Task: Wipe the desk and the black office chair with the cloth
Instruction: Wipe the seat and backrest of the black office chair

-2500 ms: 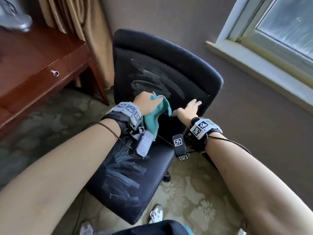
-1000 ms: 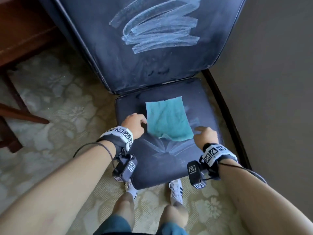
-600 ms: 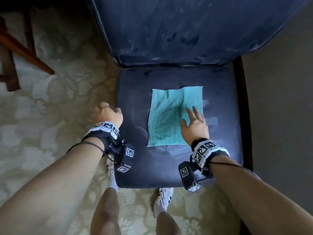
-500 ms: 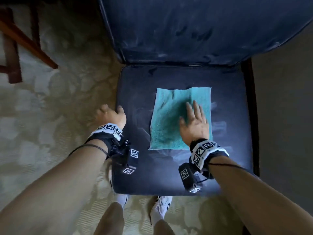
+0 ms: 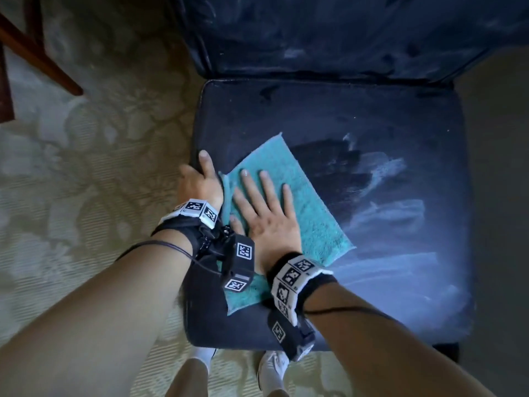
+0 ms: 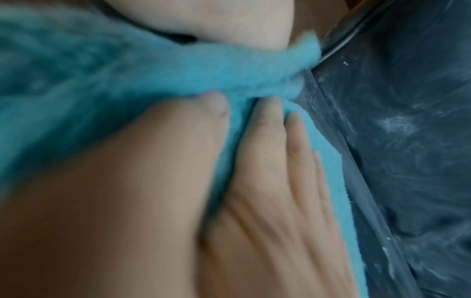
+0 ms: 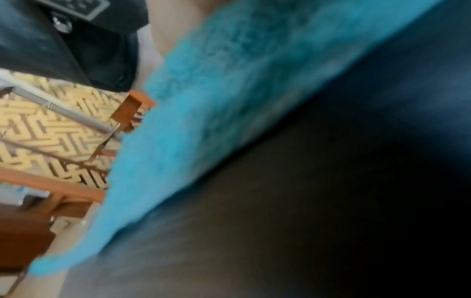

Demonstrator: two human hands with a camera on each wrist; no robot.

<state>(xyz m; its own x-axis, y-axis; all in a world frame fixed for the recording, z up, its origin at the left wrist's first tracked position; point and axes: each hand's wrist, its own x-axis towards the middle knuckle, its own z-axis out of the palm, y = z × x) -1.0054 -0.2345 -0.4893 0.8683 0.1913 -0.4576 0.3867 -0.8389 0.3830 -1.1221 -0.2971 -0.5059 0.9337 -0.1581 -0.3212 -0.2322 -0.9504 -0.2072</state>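
The black office chair's seat (image 5: pixel 372 133) fills the head view, with its backrest (image 5: pixel 343 32) above. White dusty smears (image 5: pixel 386 219) cover the seat's right half. A teal cloth (image 5: pixel 312 207) lies flat and turned at an angle on the seat's left part. My right hand (image 5: pixel 266 184) presses on it with its fingers spread and straight. My left hand (image 5: pixel 200 179) grips the seat's left edge, thumb on top. The left wrist view shows the cloth (image 6: pixel 102 80) bunched beside straight fingers (image 6: pixel 270 125), blurred. In the right wrist view the cloth (image 7: pixel 216 100) lies on the dark seat (image 7: pixel 356 181).
A wooden desk leg (image 5: pixel 37 53) stands at the top left on patterned carpet (image 5: pixel 86 167). My feet in white shoes (image 5: pixel 272 365) are under the seat's front edge. A plain wall (image 5: pixel 501 196) runs close along the chair's right side.
My right hand has slid the cloth left and toward the front edge, turning it at an angle and leaving a darker wiped patch. My left hand stays on the seat's left edge.
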